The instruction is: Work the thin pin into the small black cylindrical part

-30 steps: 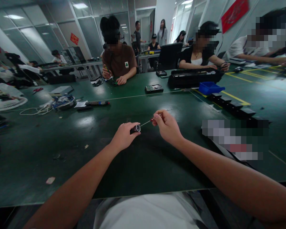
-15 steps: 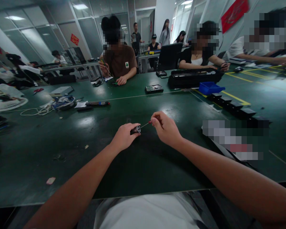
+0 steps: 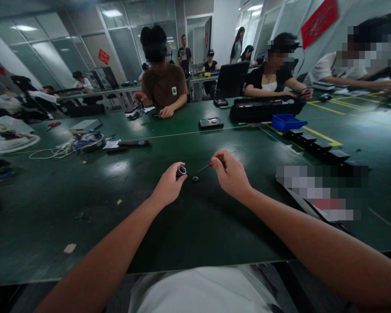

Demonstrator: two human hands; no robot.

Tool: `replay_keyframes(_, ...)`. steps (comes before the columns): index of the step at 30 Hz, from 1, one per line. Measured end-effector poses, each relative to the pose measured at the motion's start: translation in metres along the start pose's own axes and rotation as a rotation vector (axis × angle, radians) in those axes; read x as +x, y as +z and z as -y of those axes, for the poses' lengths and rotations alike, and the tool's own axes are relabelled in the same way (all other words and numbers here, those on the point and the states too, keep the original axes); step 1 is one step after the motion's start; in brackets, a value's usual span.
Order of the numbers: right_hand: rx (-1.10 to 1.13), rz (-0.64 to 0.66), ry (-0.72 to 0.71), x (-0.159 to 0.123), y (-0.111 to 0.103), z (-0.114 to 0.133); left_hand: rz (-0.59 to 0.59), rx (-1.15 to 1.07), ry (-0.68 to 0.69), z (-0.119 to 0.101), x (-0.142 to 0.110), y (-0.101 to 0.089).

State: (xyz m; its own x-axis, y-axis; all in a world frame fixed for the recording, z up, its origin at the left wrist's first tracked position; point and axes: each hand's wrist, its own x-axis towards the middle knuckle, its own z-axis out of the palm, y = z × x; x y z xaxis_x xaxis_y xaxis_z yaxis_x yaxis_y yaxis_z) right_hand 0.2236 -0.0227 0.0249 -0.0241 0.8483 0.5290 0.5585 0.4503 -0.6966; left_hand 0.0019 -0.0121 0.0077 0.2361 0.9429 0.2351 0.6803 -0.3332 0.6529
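Note:
My left hand [image 3: 170,182] is closed round a short dark cylinder [image 3: 181,171] with a pale metallic rim; its round end faces up and toward the right. A thin screwdriver [image 3: 203,168] with a red handle is pinched in my right hand [image 3: 230,173], its shaft pointing left and down. Most of the handle is hidden by my fingers. Between the two hands, a small round metallic piece [image 3: 195,178] lies on the green table [image 3: 195,226], just below the screwdriver's tip and apart from the cylinder.
A hard drive [image 3: 211,123] lies farther back on the table. To the right are a blue bin [image 3: 288,122], a row of black blocks [image 3: 316,145] and a blurred-out sheet [image 3: 316,193]. Cables [image 3: 84,141] and a pen-like tool [image 3: 135,142] lie left. Co-workers sit opposite.
The small round piece has come out of the cylinder's end and now lies on the table. My left hand has tilted the cylinder and shifted left; the screwdriver has drawn back right.

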Motion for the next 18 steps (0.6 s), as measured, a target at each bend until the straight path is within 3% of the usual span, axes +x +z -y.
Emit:
replay_keyframes(7,0.022,-0.023,0.007,0.002,-0.001,0.0,0.135,0.121,0.007,-0.012,-0.004,0.005)
replay_keyframes(18,0.028,-0.027,0.022,0.003,0.0,-0.006,0.312,0.501,0.198,-0.013,0.02,0.017)
